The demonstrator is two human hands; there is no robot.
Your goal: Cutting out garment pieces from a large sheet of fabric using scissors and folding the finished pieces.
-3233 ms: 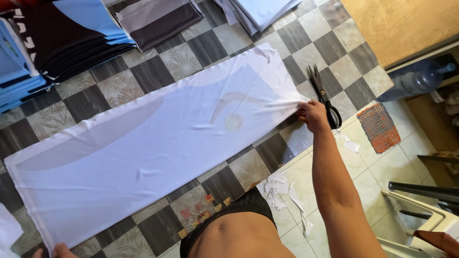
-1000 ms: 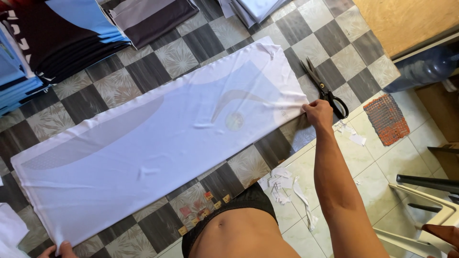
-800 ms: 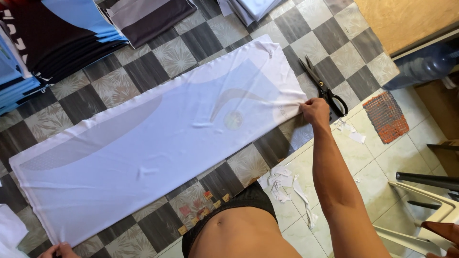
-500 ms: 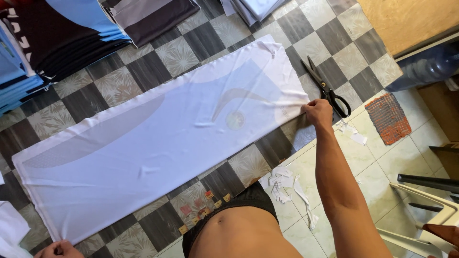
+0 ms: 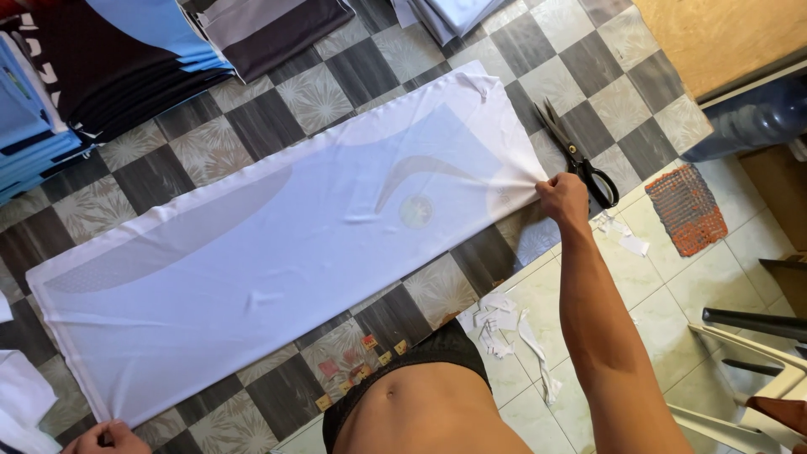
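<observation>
Cloth (image 5: 277,244) already spread flat & taut on checkered table (image 5: 336,92), R hand (image 5: 561,195) pinching its corner by scissors (image 5: 576,155), L hand (image 5: 105,435) gripping opposite corner; small wrinkles left to smooth.

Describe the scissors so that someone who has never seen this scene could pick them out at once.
Start from the long white printed fabric panel stretched across the checkered grey and black tabletop. Follow it to the end pinched by the person's right hand; just beyond that hand lie the black-handled metal scissors, blades apart. They are the only tool there; nearby lie only white paper scraps.
</observation>
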